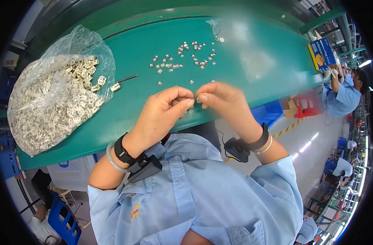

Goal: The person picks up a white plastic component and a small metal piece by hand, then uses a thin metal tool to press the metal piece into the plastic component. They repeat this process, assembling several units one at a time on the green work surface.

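Close to the table's near edge, my left hand (pixel 167 107) and my right hand (pixel 224 99) meet fingertip to fingertip. Both are closed in a pinch on a small shiny metal part (pixel 196 98), mostly hidden by the fingers. Just beyond them on the green tabletop (pixel 153 104) lie a few loose round silvery pieces (pixel 191 82). Farther off, many more such metal pieces (pixel 168 65) are scattered in loose groups. To the left, a clear plastic bag (pixel 86 41) gapes, full of small cream-coloured plastic parts (pixel 55 106).
A thin dark rod-like tool (pixel 128 78) and a single cream part (pixel 115 87) lie beside the bag. Crumpled clear plastic (pixel 216 30) is at the far side. A blue-and-yellow box (pixel 322 54) stands at the right end, near a co-worker (pixel 342 97). Blue (pixel 269 113) and red bins (pixel 307 105) sit below.
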Tool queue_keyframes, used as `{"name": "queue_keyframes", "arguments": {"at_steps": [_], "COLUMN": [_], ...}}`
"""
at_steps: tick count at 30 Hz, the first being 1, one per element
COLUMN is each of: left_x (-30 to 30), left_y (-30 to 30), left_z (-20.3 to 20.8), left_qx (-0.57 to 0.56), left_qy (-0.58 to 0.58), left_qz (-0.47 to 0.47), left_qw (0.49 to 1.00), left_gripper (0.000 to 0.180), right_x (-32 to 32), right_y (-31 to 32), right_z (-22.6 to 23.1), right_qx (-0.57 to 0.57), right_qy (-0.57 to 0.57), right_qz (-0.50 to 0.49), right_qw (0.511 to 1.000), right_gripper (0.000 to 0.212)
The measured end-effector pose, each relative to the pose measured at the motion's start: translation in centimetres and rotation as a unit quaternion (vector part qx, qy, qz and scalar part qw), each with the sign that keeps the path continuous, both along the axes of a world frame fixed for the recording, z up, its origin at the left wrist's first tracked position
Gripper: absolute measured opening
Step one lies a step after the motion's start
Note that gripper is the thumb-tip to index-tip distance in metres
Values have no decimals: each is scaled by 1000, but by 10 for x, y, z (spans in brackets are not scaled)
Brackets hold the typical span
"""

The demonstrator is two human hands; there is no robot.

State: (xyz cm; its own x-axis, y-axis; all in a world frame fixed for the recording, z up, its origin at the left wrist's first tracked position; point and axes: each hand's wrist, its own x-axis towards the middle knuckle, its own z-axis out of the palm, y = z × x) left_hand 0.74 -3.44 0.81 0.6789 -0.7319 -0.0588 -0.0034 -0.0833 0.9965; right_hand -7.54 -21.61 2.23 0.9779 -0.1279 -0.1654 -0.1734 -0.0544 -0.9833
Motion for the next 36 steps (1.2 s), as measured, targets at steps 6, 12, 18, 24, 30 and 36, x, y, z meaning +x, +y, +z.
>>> {"name": "queue_keyframes", "arguments": {"at_steps": [6,12,18,24,30,36], "left_x": [6,6,6,6,4,3], "left_y": [1,1,-1,-2,-3,-8], "left_z": [6,7,6,2,0,-2], "left_qx": [-9,-2,5,16,0,7], "left_qy": [77,87,76,48,42,33], "left_qz": [-3,4,-1,6,14,35], "left_qw": [997,996,997,999,999,999], "left_gripper": [15,16,16,13,9,8], "right_x": [5,7,7,8,9,11], "right_y": [5,3,1,3,0,-1], "right_z": [-6,-7,-10,-14,-17,-17], "right_qx": [32,23,29,54,32,60], "right_qy": [-25,-23,-18,-26,-33,-26], "right_qz": [-11,-11,-3,-2,1,-22], "right_qw": [999,999,999,998,999,998], "right_gripper": [14,16,15,14,17,20]}}
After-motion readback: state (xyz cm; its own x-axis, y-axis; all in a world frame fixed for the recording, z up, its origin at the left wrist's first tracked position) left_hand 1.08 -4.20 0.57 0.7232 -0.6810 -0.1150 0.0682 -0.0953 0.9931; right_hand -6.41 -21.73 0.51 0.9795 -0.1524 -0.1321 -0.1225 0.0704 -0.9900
